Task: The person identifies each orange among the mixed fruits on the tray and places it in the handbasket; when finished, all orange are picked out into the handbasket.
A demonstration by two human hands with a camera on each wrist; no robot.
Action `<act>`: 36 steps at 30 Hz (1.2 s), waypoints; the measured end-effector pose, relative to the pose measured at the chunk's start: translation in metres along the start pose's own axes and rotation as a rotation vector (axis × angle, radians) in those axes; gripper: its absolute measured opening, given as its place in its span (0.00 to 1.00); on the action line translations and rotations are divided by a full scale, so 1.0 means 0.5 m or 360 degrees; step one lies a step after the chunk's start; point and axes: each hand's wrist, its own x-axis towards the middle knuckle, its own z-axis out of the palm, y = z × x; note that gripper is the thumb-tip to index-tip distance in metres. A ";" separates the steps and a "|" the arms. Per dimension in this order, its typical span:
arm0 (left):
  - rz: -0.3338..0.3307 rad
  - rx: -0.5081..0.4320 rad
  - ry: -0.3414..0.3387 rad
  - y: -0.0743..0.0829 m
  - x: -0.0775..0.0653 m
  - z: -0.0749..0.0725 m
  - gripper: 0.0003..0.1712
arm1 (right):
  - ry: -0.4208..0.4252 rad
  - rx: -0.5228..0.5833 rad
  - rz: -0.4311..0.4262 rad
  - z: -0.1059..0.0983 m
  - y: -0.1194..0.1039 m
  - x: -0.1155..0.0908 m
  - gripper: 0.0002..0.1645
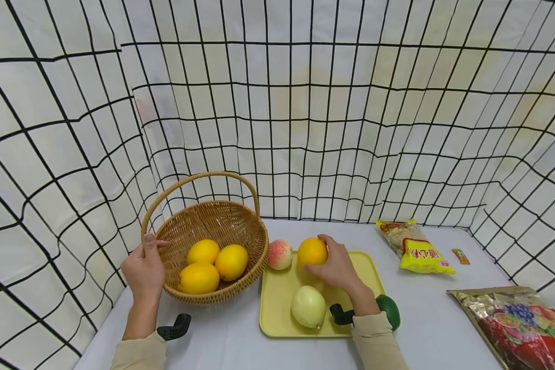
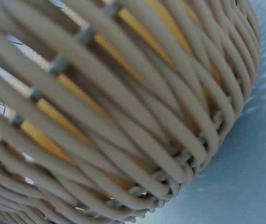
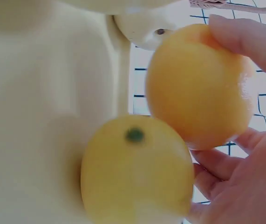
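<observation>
My left hand [image 1: 144,267] grips the left side of a wicker basket [image 1: 254,277] where its arched handle meets the rim. The basket tilts toward me, with several yellow lemons [image 1: 199,278] inside; its weave [image 2: 123,93] fills the left wrist view. Over the back of a yellow tray [image 1: 275,329], my right hand [image 1: 336,264] holds an orange [image 1: 313,251] between thumb and fingers. Close beside that orange in the right wrist view is a yellow fruit [image 3: 137,172] with a green stem spot. A pale green pear-like fruit [image 1: 308,307] lies at the tray's front.
A pink-yellow peach [image 1: 280,254] sits at the tray's back left, beside the basket. Partly behind my right wrist is a dark green fruit [image 1: 389,312]. To the right lie a yellow snack bag [image 1: 416,249], a small orange packet [image 1: 461,256] and a large red bag [image 1: 522,324].
</observation>
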 end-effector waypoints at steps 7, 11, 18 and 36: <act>-0.0001 0.0008 0.0006 0.000 -0.001 0.000 0.33 | 0.0097 0.0228 -0.0042 -0.017 -0.019 -0.002 0.52; -0.0012 0.0021 0.0002 -0.002 -0.001 0.000 0.33 | 0.0155 0.0369 -0.0034 -0.026 -0.033 -0.002 0.51; -0.0024 0.0029 0.0003 -0.002 0.000 0.002 0.31 | 0.0209 0.0579 -0.0114 -0.038 -0.068 -0.008 0.48; -0.0040 0.0034 0.0007 0.001 -0.001 0.001 0.33 | 0.0133 0.0714 -0.0247 0.038 -0.175 -0.045 0.48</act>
